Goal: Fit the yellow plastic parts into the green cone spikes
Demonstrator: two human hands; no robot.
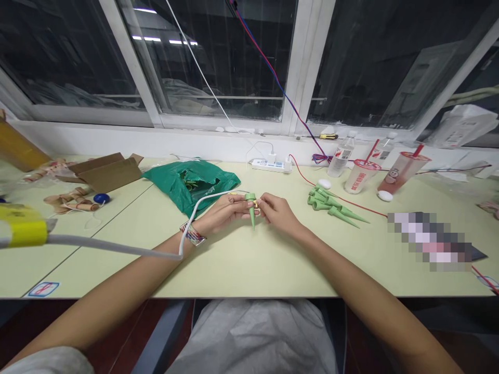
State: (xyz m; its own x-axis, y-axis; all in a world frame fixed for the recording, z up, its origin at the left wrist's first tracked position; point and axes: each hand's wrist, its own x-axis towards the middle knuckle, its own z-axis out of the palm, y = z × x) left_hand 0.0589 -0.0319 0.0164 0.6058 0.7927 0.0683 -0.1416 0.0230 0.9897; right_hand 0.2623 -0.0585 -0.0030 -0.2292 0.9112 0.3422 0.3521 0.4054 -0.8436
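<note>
Pinched point-down between left hand [225, 214] and right hand [277, 213], both closed narrowly on it, a green spike [251, 209] above the table [249, 270], seemingly for steady control, with more spikes [331, 205] heaped nearby for easy reach.

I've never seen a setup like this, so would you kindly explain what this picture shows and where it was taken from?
There is no machine here: these are a person's own bare hands, seen from a camera worn on their head, looking forward and down. The left hand and right hand hold a green plastic spike between them. On the pale green table lie more green spikes, a green plastic bag and a white power strip.
</note>
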